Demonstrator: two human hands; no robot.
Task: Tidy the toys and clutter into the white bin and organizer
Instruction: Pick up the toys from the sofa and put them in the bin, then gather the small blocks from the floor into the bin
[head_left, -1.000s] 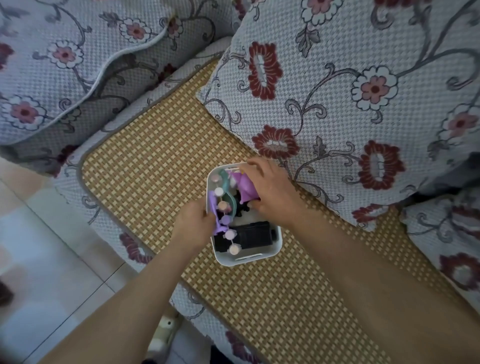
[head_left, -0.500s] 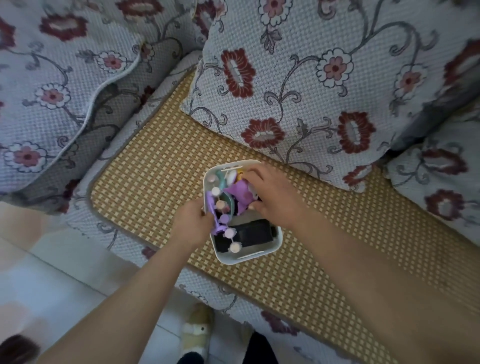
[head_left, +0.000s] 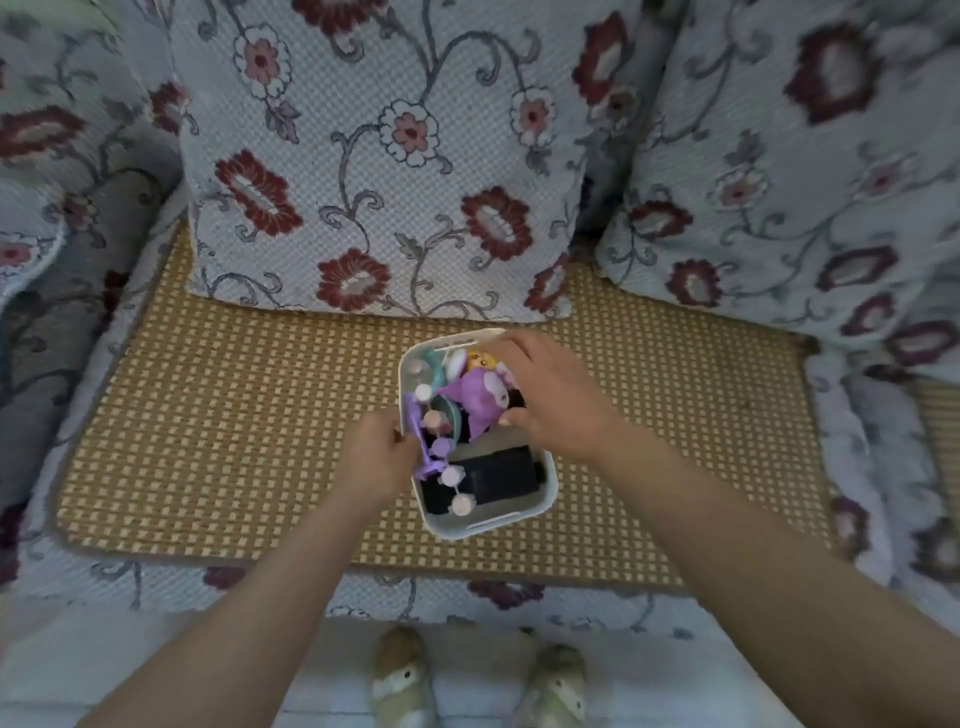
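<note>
Nearest to me, at the bottom edge, two slippers (head_left: 402, 680) stand on the pale floor (head_left: 104, 665) in front of the sofa's front edge. My two forearms rise from the lower corners and converge on the white bin (head_left: 485, 525), which sits on the woven seat mat (head_left: 234, 415) of the floral sofa (head_left: 93, 577), slightly right of centre.

My left hand (head_left: 376, 457) is at the bin's left wall, fingers curled around the near end of a purple toy with pale round knobs (head_left: 431, 457); this toy lies along the left side of the bin and reaches over its rim. My right hand (head_left: 550, 397) reaches over the far right part of the bin, thumb and fingers pinching a purple figure toy (head_left: 478, 397) that sits on top of the contents. I cannot tell whether the figure is lifted clear or resting on the things below.

Inside the bin, a black object (head_left: 498, 475) fills the near half. A teal curved piece (head_left: 452, 415) lies just left of the purple figure, and a small yellow figure (head_left: 480, 359) shows at the far end, partly hidden by my right fingers.

Beyond the mat, a floral back cushion (head_left: 384, 156) stands upright directly behind the bin, with a second cushion (head_left: 795, 171) to its right.
</note>
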